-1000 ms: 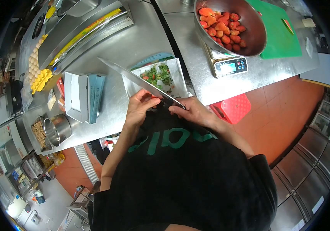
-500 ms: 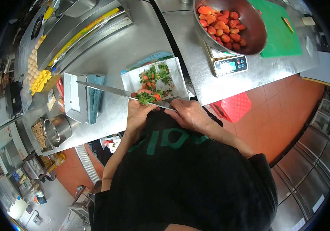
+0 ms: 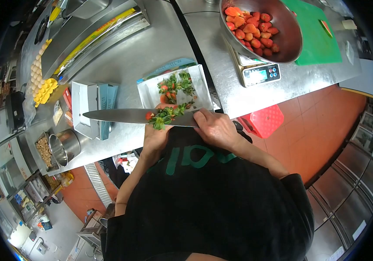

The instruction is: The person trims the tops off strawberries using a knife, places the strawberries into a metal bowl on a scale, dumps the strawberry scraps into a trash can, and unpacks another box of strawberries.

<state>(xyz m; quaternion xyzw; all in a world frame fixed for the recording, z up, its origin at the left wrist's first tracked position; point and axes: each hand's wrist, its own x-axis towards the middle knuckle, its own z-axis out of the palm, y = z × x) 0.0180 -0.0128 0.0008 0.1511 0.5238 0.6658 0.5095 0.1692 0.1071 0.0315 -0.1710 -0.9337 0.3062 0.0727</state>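
My right hand [image 3: 216, 127] grips a large kitchen knife near the handle, its broad blade [image 3: 121, 115] pointing left. Green strawberry tops [image 3: 165, 116] with bits of red flesh lie across the flat of the blade. My left hand [image 3: 154, 140] is curled under and behind the blade by these tops. The blade and leaves cover most of its fingers, so what they hold is hidden. Just beyond the knife, a white box lid or tray [image 3: 148, 94] holds more cut strawberry tops [image 3: 177, 85].
A steel bowl of hulled strawberries [image 3: 287, 40] stands on a digital scale [image 3: 261, 75] at the right, beside a green cutting board [image 3: 321, 48]. Open cartons [image 3: 86, 104], a steel pot [image 3: 69, 148] and eggs [image 3: 36, 71] are leftward. A red stool [image 3: 264, 122] stands below the counter edge.
The knife has turned so its broad flat side faces up, and its tip is lower. The strawberry tops moved slightly with it. My left hand shifted a little toward my body.
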